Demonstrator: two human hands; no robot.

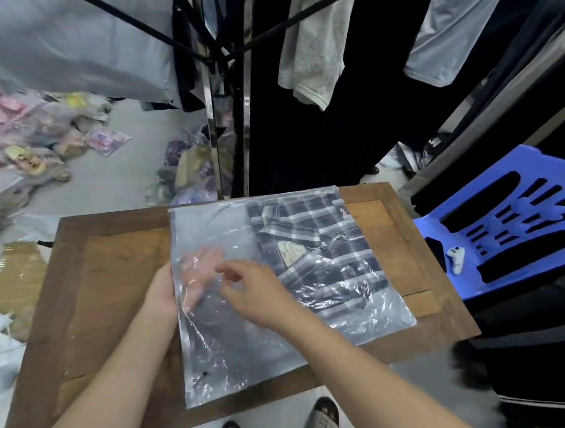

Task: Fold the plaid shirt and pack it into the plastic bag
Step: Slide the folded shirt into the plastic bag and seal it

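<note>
Far left: heap of bagged soft goods point(22, 143) in pink and yellow on the grey floor; a flat cardboard sheet point(14, 280) lies beside the table's left edge.

Wooden table point(107, 290): brown, framed top, bare on its left half.

Left hand point(192, 279): reaches in from the left through the bag's open side; fingers spread flat inside, seen pink through the film; palm down, gripping nothing that shows.

Plastic bag point(236, 342): clear, lying flat across the table's centre and right; near corner overhangs the front edge; film wrinkled around both hands.

Right hand point(256, 288): on top of the bag, just right of the left hand; thumb and forefinger drawn together as if pinching the upper film; whether film is actually caught between them cannot be told.

Plaid shirt point(313, 245): folded, fully inside the bag, occupying its far right portion; navy and white check; collar and neck label face up; the bag's left and near parts hold no cloth.

Right of table: blue plastic stool point(519, 219) with slotted seat; a small white controller point(456, 259) rests on its near edge.

Behind: garment rack point(210, 86) with dark and pale clothes hanging; below the table, two sandalled feet point(323, 419).
</note>
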